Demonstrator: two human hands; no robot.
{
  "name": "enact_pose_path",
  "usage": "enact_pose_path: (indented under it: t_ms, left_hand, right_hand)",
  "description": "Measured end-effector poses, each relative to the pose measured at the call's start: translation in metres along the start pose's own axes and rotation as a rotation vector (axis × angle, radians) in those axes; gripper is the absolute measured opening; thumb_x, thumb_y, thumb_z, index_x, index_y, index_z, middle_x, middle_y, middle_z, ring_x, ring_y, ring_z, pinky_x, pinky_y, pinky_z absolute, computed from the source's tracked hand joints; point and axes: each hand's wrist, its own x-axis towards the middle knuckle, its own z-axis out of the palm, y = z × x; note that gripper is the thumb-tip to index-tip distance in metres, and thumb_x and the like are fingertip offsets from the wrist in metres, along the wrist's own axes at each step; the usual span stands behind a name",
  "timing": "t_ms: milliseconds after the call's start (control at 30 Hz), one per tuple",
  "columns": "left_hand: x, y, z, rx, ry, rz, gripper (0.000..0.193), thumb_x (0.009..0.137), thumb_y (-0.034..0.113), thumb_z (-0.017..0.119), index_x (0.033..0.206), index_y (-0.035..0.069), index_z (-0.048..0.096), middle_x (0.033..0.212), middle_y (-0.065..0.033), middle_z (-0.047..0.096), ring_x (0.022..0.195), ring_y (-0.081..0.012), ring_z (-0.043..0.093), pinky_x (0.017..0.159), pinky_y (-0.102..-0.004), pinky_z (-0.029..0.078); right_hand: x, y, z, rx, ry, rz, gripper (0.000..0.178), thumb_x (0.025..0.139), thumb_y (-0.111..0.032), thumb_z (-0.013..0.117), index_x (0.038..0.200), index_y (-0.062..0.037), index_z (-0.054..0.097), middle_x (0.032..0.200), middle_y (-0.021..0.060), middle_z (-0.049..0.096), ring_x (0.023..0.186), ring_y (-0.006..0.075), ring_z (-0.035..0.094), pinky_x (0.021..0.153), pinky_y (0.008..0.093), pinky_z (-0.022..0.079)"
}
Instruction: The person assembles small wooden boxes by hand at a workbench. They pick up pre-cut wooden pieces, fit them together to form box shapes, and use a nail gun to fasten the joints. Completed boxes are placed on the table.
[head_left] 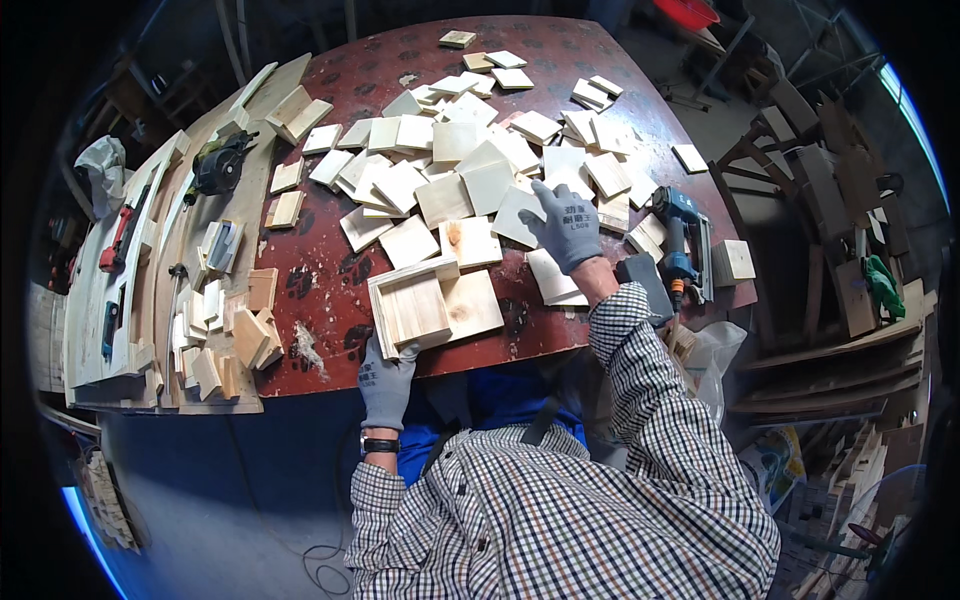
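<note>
My left hand (385, 385), in a grey glove, grips the near edge of a small open wooden box (415, 308) at the table's front edge. The box has raised sides and lies tilted beside a flat wooden square (470, 305). Farther right, my right hand (568, 228), gloved too, reaches into a heap of thin pale wooden squares. Its thumb and fingers close at the right edge of one wooden square (517, 215); part of the grip is hidden. Just right of that hand lies a blue nail gun (683, 240).
The dark red table (330, 330) carries several scattered squares. A wooden block (733, 262) sits at its right corner. On the boards at left lie a tape dispenser (222, 165), a red-handled tool (117, 238) and offcuts (255, 338). Stacked planks (840, 350) stand at far right.
</note>
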Motion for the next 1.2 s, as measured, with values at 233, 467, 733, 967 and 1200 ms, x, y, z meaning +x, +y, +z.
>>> enact_pose_path:
  t_ms: [233, 467, 733, 967, 1200]
  left_hand:
    - [0.001, 0.005, -0.004, -0.078, -0.025, 0.009, 0.059, 0.096, 0.05, 0.072, 0.129, 0.003, 0.06, 0.111, -0.0199, 0.07, 0.102, -0.0427, 0.069, 0.082, -0.0489, 0.056]
    - [-0.001, -0.006, -0.003, -0.18, -0.053, -0.036, 0.057, 0.095, 0.047, 0.073, 0.132, 0.005, 0.06, 0.118, -0.0188, 0.068, 0.104, -0.0412, 0.069, 0.086, -0.0476, 0.056]
    - [0.0, -0.009, -0.001, -0.127, -0.06, -0.02, 0.051, 0.096, 0.039, 0.072, 0.132, 0.005, 0.059, 0.125, -0.019, 0.065, 0.108, -0.0417, 0.067, 0.087, -0.0488, 0.055]
    - [0.001, 0.002, -0.005, -0.087, -0.066, 0.017, 0.051, 0.097, 0.04, 0.071, 0.134, 0.006, 0.059, 0.124, -0.0193, 0.065, 0.108, -0.0424, 0.067, 0.087, -0.0486, 0.055]
    - [0.001, 0.0, -0.006, -0.056, -0.069, 0.0, 0.061, 0.097, 0.047, 0.07, 0.142, 0.008, 0.056, 0.124, -0.0201, 0.064, 0.109, -0.0426, 0.067, 0.087, -0.0496, 0.056]
  right_hand:
    - [0.013, -0.05, 0.028, 0.04, -0.522, -0.35, 0.078, 0.083, -0.043, 0.08, 0.149, -0.0122, 0.05, 0.145, 0.0147, 0.055, 0.12, 0.0385, 0.065, 0.099, 0.0465, 0.055]
    - [0.032, -0.038, 0.016, 0.171, -0.689, -0.304, 0.093, 0.078, -0.047, 0.082, 0.153, -0.0056, 0.048, 0.142, 0.0182, 0.057, 0.123, 0.0384, 0.064, 0.102, 0.0438, 0.053]
    - [0.033, -0.019, 0.011, 0.419, -0.521, -0.183, 0.09, 0.074, -0.056, 0.082, 0.145, -0.0079, 0.055, 0.133, 0.0234, 0.059, 0.123, 0.0393, 0.063, 0.105, 0.0433, 0.051]
    - [0.022, -0.034, 0.013, 0.033, -0.615, -0.451, 0.077, 0.072, -0.038, 0.082, 0.139, -0.0087, 0.057, 0.13, 0.0198, 0.057, 0.106, 0.0415, 0.069, 0.09, 0.0476, 0.059]
    - [0.028, -0.052, -0.004, -0.096, -0.746, -0.405, 0.086, 0.073, -0.046, 0.083, 0.144, -0.0094, 0.053, 0.129, 0.0237, 0.057, 0.106, 0.0443, 0.069, 0.09, 0.0491, 0.059]
